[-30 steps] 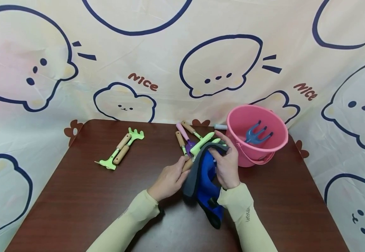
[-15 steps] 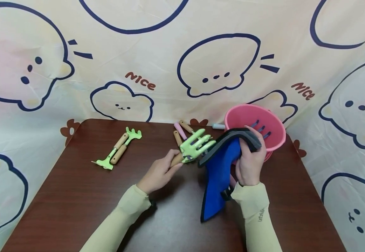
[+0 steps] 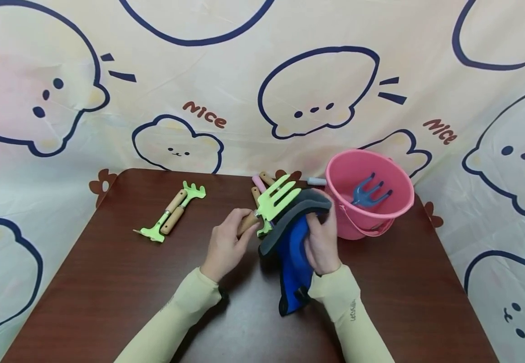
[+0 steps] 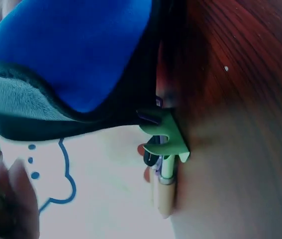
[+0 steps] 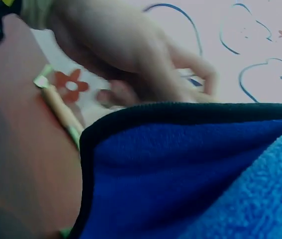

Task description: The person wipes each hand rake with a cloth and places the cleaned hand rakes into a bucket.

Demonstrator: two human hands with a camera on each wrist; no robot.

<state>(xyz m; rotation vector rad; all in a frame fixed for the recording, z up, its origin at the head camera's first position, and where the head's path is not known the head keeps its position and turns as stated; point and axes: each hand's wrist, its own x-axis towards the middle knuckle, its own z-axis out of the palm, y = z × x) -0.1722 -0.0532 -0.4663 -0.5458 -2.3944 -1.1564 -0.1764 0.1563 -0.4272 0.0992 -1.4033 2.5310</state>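
Note:
My left hand [image 3: 226, 244] grips the wooden handle of a green garden hand fork [image 3: 275, 199], its tines pointing up and to the right. My right hand [image 3: 323, 239] holds a blue cloth [image 3: 295, 252] with a grey side, folded over at the top and hanging above the table. The cloth's grey fold is beside the fork; contact cannot be made out. In the left wrist view, blurred fingers [image 4: 16, 194] show at lower left and the cloth [image 4: 76, 55] fills the top. The right wrist view has the cloth [image 5: 145, 164] spread large below the left hand [image 5: 126, 50].
A pink bucket [image 3: 357, 228] with a blue fork head [image 3: 369, 194] inside stands at back right. Behind the hands lie several tools, including a green rake [image 4: 168, 139] and a pink handle [image 3: 259, 183]. Two green tools [image 3: 172, 212] lie on the brown table [image 3: 108, 282] at left.
The cloth swung right, away from the fork, then came back left beside it. My left hand has shifted slightly left, and the fork's tines show more fully than one second ago.

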